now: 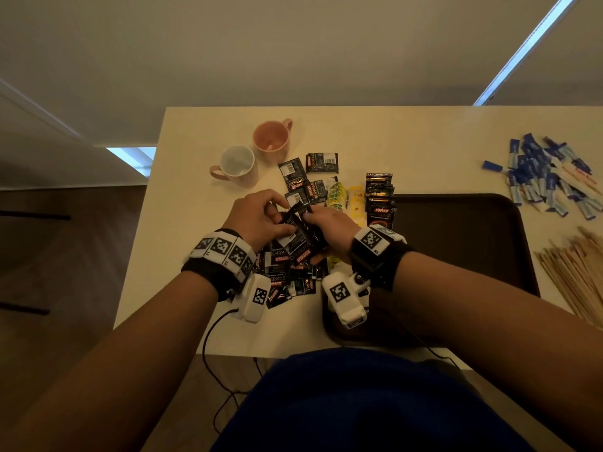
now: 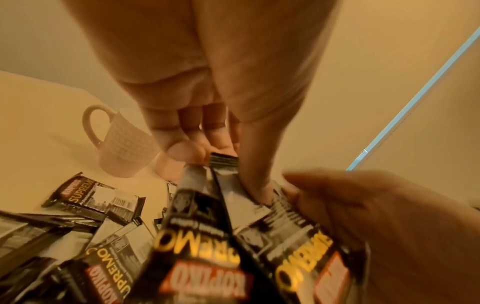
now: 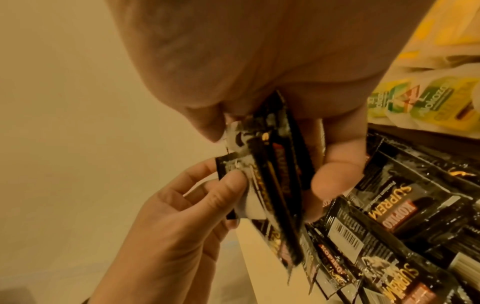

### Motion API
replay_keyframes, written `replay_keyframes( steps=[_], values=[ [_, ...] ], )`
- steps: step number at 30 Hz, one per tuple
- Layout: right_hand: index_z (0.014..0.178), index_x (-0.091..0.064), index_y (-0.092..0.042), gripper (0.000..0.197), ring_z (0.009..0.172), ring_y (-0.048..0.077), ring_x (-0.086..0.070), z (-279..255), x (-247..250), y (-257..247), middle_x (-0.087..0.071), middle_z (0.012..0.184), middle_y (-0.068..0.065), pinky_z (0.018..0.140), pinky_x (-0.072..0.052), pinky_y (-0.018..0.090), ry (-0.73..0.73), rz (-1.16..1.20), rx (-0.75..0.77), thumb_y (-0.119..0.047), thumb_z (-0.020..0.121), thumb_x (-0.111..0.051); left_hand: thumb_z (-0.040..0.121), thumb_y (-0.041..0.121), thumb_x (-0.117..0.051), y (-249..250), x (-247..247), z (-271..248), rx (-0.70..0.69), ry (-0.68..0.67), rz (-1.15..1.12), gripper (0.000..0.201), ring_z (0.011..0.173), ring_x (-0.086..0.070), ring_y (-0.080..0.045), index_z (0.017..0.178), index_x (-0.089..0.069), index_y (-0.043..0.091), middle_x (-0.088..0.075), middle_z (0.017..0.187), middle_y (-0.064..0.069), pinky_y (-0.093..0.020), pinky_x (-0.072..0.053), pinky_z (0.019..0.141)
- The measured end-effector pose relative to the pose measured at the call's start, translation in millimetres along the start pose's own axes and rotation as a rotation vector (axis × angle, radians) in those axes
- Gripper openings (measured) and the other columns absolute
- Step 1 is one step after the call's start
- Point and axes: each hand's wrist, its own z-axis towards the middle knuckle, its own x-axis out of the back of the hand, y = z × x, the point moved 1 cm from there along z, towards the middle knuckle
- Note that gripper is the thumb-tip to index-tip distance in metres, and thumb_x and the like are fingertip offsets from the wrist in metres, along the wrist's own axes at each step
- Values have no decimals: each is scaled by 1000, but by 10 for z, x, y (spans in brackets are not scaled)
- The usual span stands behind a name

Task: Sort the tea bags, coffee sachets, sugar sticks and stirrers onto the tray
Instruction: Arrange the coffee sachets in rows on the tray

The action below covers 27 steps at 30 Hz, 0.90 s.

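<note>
Both hands meet over a pile of black coffee sachets (image 1: 287, 272) at the table's middle. My right hand (image 1: 315, 218) grips a small bundle of coffee sachets (image 1: 301, 234) (image 3: 275, 185), thumb on one side and fingers on the other. My left hand (image 1: 277, 212) pinches the bundle's upper edge (image 2: 223, 162) between thumb and fingers. A neat stack of sachets (image 1: 380, 197) lies at the left end of the dark brown tray (image 1: 463, 256). Yellow tea bags (image 1: 346, 199) (image 3: 441, 98) lie beside that stack. Blue sugar sticks (image 1: 548, 177) and wooden stirrers (image 1: 574, 272) lie on the table to the tray's right.
Two mugs stand behind the pile, one with a white inside (image 1: 236, 164) (image 2: 124, 144) and a pink one (image 1: 272, 138). More loose sachets (image 1: 321, 163) lie beyond the hands. The table's left edge (image 1: 140, 230) is close to the left wrist. A cable (image 1: 212, 337) hangs off the front edge.
</note>
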Motion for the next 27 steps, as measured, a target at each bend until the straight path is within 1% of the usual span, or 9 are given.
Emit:
replay_keyframes(
  steps=[3,6,9,11,13,15,18,20,27],
  values=[
    [121,-53,-10,29,97,33,-68,16,-12,3,-64,113,16,74,-59,49,-38,-35,28,-26,97,-56,69,15,-89,23,4,-8,-7,27,-46,37,60,-56,-3,97,-66,21,-65,75,5,-12,-45,57],
    [114,-55,-12,21,93,35,-70,54,38,39,-67,111,16,75,-58,55,-2,-92,64,-16,94,-61,73,16,-86,-54,89,-46,-25,46,-140,29,71,-64,-3,95,-69,24,-70,86,6,-17,-53,68],
    [113,-54,-12,18,92,37,-70,73,147,67,-66,110,16,69,-60,49,70,-98,41,-14,95,-59,83,19,-79,-409,276,-97,146,217,-203,14,86,-68,-13,91,-71,28,-72,95,7,-33,-58,82],
    [116,-53,-9,22,92,38,-70,78,214,93,-66,111,17,68,-59,49,96,-104,16,-13,95,-59,87,21,-74,-704,352,-177,324,276,-69,10,91,-65,-15,95,-71,23,-72,100,3,-35,-53,91],
    [117,-54,-7,24,91,38,-70,86,254,125,-66,111,18,72,-58,56,114,-111,4,-13,94,-60,89,26,-72,-930,294,-255,496,188,114,23,96,-60,-16,109,-69,14,-70,112,-5,-30,-46,91],
    [120,-54,-6,28,91,37,-70,89,262,143,-66,111,18,76,-56,60,121,-136,2,-13,94,-61,90,39,-68,-1040,172,-268,616,71,195,40,105,-59,-22,119,-64,11,-66,122,-8,-36,-46,93],
    [123,-52,-6,31,93,37,-69,95,241,170,-65,111,17,79,-56,59,118,-144,-14,-12,93,-61,89,58,-62,-1073,34,-166,684,-25,251,64,121,-55,-29,131,-55,10,-59,134,-10,-40,-44,100],
    [123,-52,-6,31,92,36,-69,99,221,195,-65,111,16,77,-57,57,116,-158,-15,-12,93,-61,81,64,-66,-1077,-21,-78,694,-35,243,79,125,-52,-31,136,-49,9,-54,138,-11,-40,-43,101],
    [124,-53,-5,32,92,31,-69,90,202,275,-66,113,17,77,-58,52,116,-180,1,-12,94,-60,58,51,-92,-1155,-191,89,787,-36,182,103,123,-51,-34,134,-39,8,-52,134,-14,-43,-47,95]
  ],
)
